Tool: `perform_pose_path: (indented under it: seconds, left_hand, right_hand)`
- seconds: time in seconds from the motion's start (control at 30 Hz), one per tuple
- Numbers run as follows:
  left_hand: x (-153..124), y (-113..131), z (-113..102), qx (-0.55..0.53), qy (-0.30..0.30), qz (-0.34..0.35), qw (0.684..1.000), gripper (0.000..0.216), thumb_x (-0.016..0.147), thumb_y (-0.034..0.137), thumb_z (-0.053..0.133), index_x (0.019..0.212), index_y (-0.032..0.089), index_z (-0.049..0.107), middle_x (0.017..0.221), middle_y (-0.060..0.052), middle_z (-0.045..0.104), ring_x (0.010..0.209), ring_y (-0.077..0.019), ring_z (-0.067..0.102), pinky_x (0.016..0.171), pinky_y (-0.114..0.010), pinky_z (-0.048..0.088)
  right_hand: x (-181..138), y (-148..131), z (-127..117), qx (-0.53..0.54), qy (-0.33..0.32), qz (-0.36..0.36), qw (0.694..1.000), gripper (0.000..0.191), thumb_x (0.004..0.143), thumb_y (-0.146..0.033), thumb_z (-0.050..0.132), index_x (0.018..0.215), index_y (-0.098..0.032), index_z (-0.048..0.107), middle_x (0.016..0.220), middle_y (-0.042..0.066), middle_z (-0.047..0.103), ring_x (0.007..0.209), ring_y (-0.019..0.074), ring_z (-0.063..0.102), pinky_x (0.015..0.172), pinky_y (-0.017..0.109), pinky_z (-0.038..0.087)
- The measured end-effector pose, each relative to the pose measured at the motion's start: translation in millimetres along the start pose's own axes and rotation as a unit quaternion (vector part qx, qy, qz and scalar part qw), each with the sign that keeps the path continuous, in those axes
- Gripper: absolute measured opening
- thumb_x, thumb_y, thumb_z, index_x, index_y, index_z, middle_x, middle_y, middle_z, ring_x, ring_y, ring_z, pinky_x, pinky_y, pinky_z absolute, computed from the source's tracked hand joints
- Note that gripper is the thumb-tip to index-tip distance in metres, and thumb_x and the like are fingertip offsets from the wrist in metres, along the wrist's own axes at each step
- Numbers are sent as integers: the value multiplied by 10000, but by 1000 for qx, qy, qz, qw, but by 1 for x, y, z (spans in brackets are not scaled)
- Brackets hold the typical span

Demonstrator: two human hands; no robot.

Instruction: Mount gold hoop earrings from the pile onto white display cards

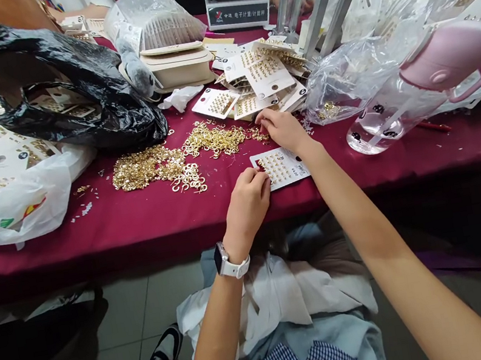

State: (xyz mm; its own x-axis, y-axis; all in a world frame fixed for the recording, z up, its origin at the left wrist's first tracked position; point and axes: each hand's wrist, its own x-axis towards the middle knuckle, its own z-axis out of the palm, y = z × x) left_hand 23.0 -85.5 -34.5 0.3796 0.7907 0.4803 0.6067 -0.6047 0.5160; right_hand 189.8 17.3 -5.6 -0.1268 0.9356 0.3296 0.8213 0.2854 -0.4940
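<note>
A white card (283, 168) with rows of small gold-coloured earrings lies on the dark red tablecloth. My left hand (248, 204), a white-strapped watch on its wrist, has its fingers curled together at the card's left edge, holding it. Beyond the card, my right hand (284, 131) reaches to a small cluster of gold pieces (256, 133). Its fingertips are pressed together, and whatever lies between them is too small to make out. Left of the hands are a pile of gold hooks (214, 140) and a heap of gold bits (141, 169).
Filled earring cards (269, 75) are stacked behind my hands. At the right stands a clear bottle with a pink lid (450, 56), tilted in view. A black plastic bag (79, 72) is at the left, and a digital scale (238, 8) stands at the back, near other people.
</note>
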Motion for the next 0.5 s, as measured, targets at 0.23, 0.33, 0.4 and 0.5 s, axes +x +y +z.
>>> perform_pose_path:
  seconds: [0.23, 0.33, 0.4, 0.5]
  left_hand:
    - [0, 0, -1, -6, -1, 0, 1000, 117, 904, 148, 509, 833, 163, 601, 919, -57, 598, 966, -176, 616, 881, -300, 520]
    - [0, 0, -1, -3, -2, 0, 1000, 119, 904, 145, 506, 843, 149, 608, 920, -70, 603, 966, -186, 620, 878, -311, 524]
    - [0, 0, 0, 2, 4, 6, 1000, 110, 900, 143, 513, 847, 146, 610, 923, -72, 609, 959, -189, 623, 871, -315, 529]
    - [0, -1, 1, 11, 16, 20, 1000, 93, 889, 133, 531, 839, 142, 610, 912, -69, 615, 936, -189, 632, 850, -309, 539]
  right_hand:
    - [1, 2, 0, 6, 31, -17, 999, 287, 799, -55, 461, 1029, -144, 608, 876, 70, 633, 816, 180, 580, 805, 320, 432]
    - [0, -1, -2, 12, 36, -13, 999, 186, 815, -92, 503, 953, -151, 612, 867, 67, 624, 809, 175, 569, 805, 321, 426]
    - [0, -2, -2, 20, 28, -8, 999, 82, 857, -186, 524, 847, -168, 603, 825, 59, 627, 792, 180, 567, 789, 331, 425]
    - [0, -3, -1, 0, 18, 0, 1000, 182, 898, -273, 498, 753, -186, 564, 796, 62, 630, 776, 193, 562, 761, 349, 418]
